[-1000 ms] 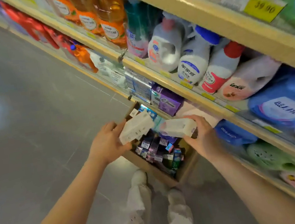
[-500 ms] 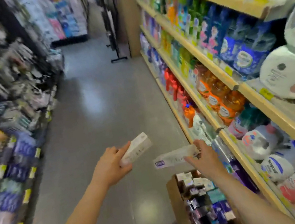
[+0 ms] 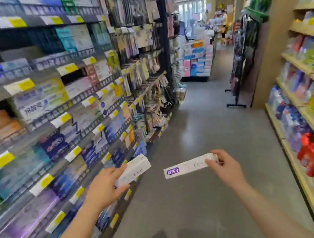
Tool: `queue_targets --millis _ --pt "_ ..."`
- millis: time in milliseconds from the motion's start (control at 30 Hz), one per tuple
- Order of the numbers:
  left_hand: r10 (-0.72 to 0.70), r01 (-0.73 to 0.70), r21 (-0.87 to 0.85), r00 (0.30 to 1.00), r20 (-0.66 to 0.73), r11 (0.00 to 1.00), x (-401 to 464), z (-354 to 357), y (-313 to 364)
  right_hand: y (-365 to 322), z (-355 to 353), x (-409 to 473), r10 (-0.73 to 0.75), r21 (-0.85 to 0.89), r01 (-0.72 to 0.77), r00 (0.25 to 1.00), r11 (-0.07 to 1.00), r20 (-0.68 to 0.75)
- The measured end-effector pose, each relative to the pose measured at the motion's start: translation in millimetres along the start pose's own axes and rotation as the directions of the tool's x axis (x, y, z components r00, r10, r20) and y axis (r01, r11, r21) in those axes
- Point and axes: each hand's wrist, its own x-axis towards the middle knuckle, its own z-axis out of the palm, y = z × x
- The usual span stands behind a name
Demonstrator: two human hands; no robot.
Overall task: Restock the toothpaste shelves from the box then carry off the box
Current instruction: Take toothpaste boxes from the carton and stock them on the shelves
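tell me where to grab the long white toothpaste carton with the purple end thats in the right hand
The right hand pinches the long white toothpaste carton at one end. Better to grip mid-length across its narrow faces, coming from above: it lies level, its middle bare.

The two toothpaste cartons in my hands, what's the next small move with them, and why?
Probably swing the left hand and its toothpaste carton toward the toothpaste shelves on the left. Each hand holds one white carton, the right hand pinching the other carton by its end, and both hang over the aisle floor, not yet at a shelf. The left carton is nearest the racks.
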Motion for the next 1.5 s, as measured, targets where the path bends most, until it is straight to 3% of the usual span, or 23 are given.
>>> queue_targets --millis 233,400,500,733,933,1067,1500 --pt "-0.231 0.244 0.102 0.966 -0.119 0.965 -43 -98 -126 -121 137 40 -0.188 0.086 0.178 0.973 0.980 0.131" --pt "-0.358 0.397 0.132 0.901 -0.247 0.908 -82 -148 -193 -202 227 69 -0.321 0.195 0.271 0.896 0.942 0.305" --pt "-0.423 0.490 0.179 0.850 -0.313 0.853 -90 -181 -213 -244 267 86 -0.382 0.267 0.294 0.840 0.918 0.385" --pt "-0.471 0.637 0.241 0.729 -0.497 0.732 -85 -239 -244 -341 328 132 -0.565 0.456 0.375 0.715 0.807 0.411" --pt "-0.470 0.719 0.265 0.643 -0.605 0.642 -68 -264 -248 -405 360 165 -0.670 0.645 0.303 0.589 0.701 0.451" --pt "-0.477 0.765 0.256 0.587 -0.653 0.591 -61 -272 -244 -426 381 181 -0.665 0.710 0.191 0.571 0.678 0.482" --pt "-0.506 0.826 0.295 0.535 -0.677 0.480 -108 -308 -232 -493 435 144 -0.717 0.788 0.124 0.518 0.603 0.467"
